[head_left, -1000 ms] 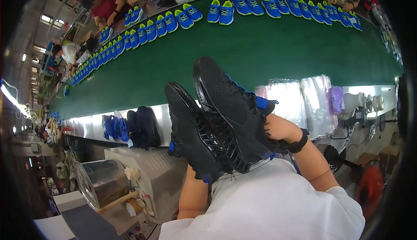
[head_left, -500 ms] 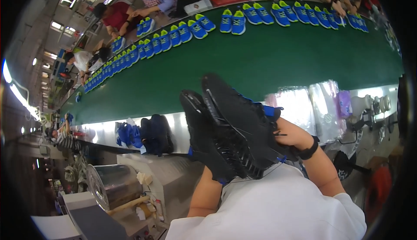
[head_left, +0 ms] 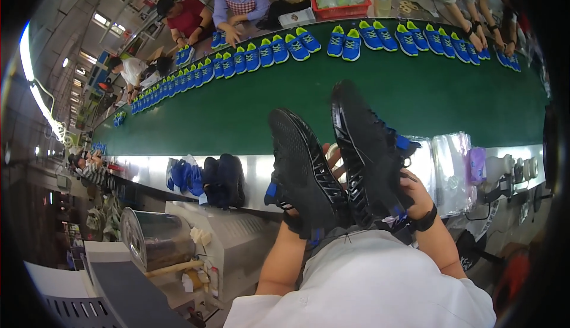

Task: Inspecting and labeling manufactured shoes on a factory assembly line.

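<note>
Two black sneakers with glossy black ribbed soles and blue tabs are held up in front of my body, toes pointing away. My left hand (head_left: 336,169) grips the left sneaker (head_left: 303,173); the shoe hides most of the hand, and fingers show in the gap between the soles. Closed around the heel part of the right sneaker (head_left: 371,156) is my right hand (head_left: 417,196), with a black band at its wrist. The soles face each other, close together near the heels and apart at the toes.
Beyond lies a green conveyor belt (head_left: 237,114), with a row of blue sneakers (head_left: 252,56) along its far side. Several people work across it. Clear plastic bags (head_left: 452,170) lie on the right ledge, dark blue shoes (head_left: 224,179) on the left. A grey machine (head_left: 219,239) stands near left.
The sneakers' toes have parted, opening a gap between the soles where fingers now show. The right sneaker has turned more upright. My view has shifted, so the belt and far shoes appear displaced.
</note>
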{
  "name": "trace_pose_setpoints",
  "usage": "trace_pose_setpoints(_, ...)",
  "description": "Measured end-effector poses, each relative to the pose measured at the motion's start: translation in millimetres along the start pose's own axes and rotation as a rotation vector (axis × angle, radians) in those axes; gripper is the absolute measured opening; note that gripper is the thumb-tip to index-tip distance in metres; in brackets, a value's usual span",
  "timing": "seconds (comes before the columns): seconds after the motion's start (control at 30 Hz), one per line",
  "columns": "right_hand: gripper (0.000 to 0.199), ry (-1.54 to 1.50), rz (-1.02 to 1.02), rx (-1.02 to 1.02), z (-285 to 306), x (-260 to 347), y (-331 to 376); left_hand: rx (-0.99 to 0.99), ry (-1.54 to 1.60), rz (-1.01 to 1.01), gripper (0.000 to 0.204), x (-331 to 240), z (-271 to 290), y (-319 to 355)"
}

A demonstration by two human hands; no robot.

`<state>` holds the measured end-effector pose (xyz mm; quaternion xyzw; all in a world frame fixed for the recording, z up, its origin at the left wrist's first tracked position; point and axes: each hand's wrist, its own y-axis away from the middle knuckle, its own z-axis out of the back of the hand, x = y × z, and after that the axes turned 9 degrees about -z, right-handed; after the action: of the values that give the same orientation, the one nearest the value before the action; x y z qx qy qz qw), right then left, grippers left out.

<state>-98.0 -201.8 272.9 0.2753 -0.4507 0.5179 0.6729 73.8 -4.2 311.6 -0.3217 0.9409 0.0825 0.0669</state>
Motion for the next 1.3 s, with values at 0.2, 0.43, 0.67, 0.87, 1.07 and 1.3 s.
trace_pose_setpoints(0.2,0.060,-1.629,-0.528,0.148,4.7,-24.4,-19.2,0.287,-0.161,-0.128,0.102,-28.2,-8.7,12.8)
trace_pose_setpoints(0.43,0.081,-1.654,-0.531,0.217,-2.2,21.9,-33.2,-0.160,-0.360,-0.045,0.078,13.1,3.8,7.8)
trace_pose_setpoints(0.67,0.074,-1.091,-0.338,0.072,48.8,51.2,-33.7,0.024,-0.564,-0.017,0.077,-40.3,-3.9,25.4)
trace_pose_setpoints(0.87,0.105,-0.956,-0.264,0.146,53.6,31.3,-35.2,0.039,-0.870,0.063,0.080,-48.7,-2.1,23.8)
trace_pose_setpoints(1.07,0.097,-0.947,-0.241,0.208,54.2,51.1,-41.2,-0.061,-0.790,-0.025,0.075,-51.6,-1.2,30.8)
trace_pose_setpoints(1.3,0.091,-0.940,-0.267,0.242,53.7,46.0,-42.6,0.001,-0.863,0.057,0.080,-64.4,5.9,19.3)
